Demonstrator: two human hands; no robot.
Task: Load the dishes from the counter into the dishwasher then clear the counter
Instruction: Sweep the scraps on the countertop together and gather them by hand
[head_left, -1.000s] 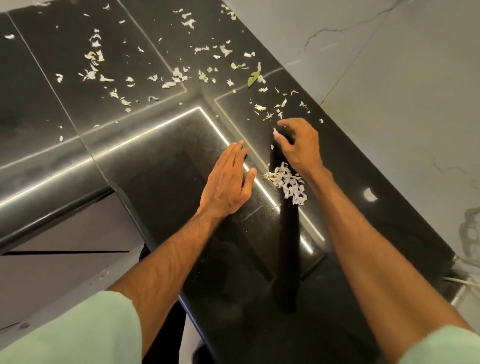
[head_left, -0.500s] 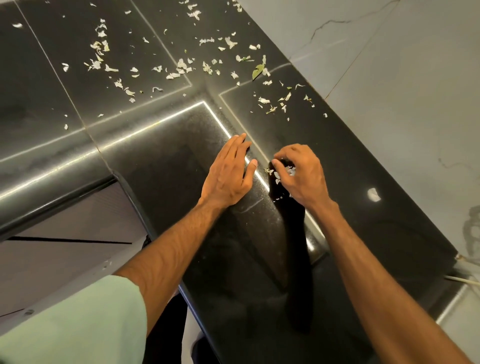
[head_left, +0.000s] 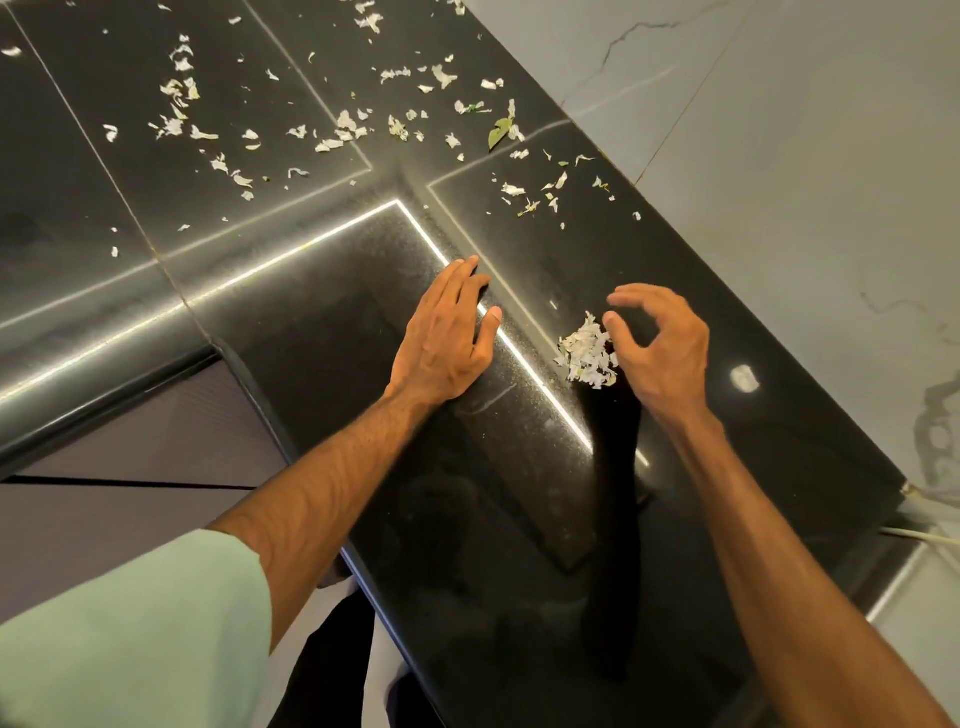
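Scraps in a small pale heap (head_left: 589, 351) lie on the black bench (head_left: 311, 338), just left of the right hand (head_left: 667, 353). Half a second ago that hand was bunched down over them and hid most of them; now it has loosened and the heap shows whole. Its fingers are loosely curved, thumb and forefinger apart, grasping nothing; the thumb tip is just beside the heap's upper edge, and contact cannot be told. The left hand (head_left: 447, 338) has stayed where it was, palm down and flat on the bench, fingers straight and together, holding nothing. Loose scraps (head_left: 343, 127) and a green leaf (head_left: 500, 130) lie scattered farther back on the bench.
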